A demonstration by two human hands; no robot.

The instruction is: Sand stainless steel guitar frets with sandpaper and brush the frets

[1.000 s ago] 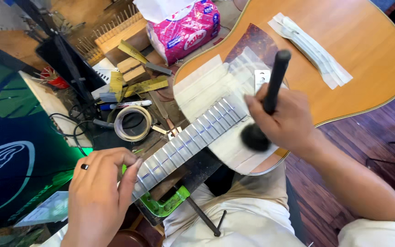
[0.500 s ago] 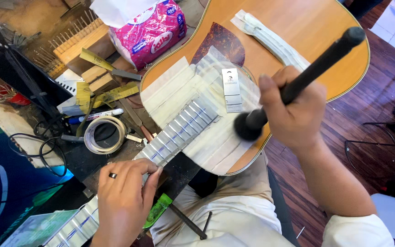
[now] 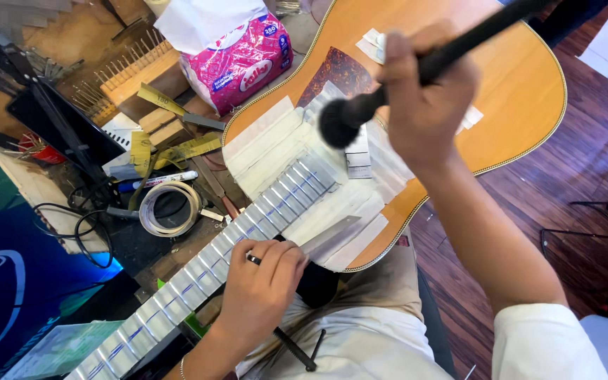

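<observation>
An acoustic guitar [image 3: 508, 91] lies across my lap, its top masked with white tape strips [image 3: 269, 141] around the fretboard end. The fretboard [image 3: 248, 225] is taped between the frets and runs down to the lower left. My right hand [image 3: 427, 98] grips a black round-headed brush [image 3: 343, 119], its bristle head raised above the taped upper frets. My left hand [image 3: 262, 292], with a ring on one finger, rests over the neck near the body joint. A thin metal blade [image 3: 328, 236] pokes out beside its fingers.
A cluttered bench at left holds a roll of tape [image 3: 170, 207], a marker pen [image 3: 160, 181], yellow strips [image 3: 184, 148], wooden blocks [image 3: 142, 77], cables and a pink tissue pack [image 3: 241, 60]. A dark stand [image 3: 58, 119] rises at left. Wooden floor lies at right.
My right hand has lifted and swung the brush up and left, its head now off the tape. The view has shifted; my left hand stays on the neck.
</observation>
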